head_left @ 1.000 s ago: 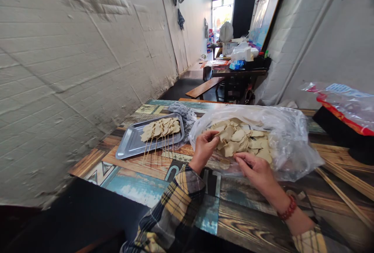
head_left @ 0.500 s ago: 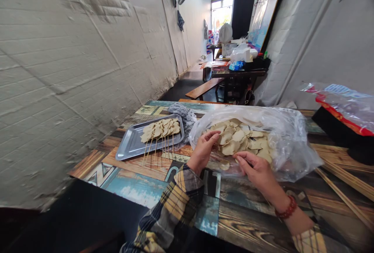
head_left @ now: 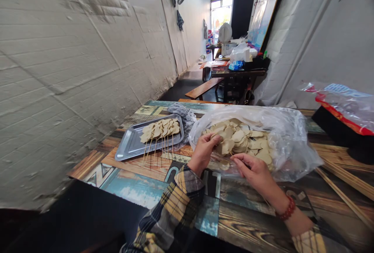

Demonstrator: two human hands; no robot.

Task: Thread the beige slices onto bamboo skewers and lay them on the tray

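Fingers (head_left: 215, 139) of the left hand (head_left: 203, 151) pinch a slice (head_left: 222, 148) inside the bag (head_left: 292, 147), steadying it for the skewer (head_left: 230, 153) gripped by the right hand (head_left: 254, 171).

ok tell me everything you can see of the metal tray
The metal tray is a shallow, shiny rectangle with a raised rim. It lies flat on the patterned table, close to the wall. Its right part carries a row of pale skewered slices, and their sticks jut out over the near rim.
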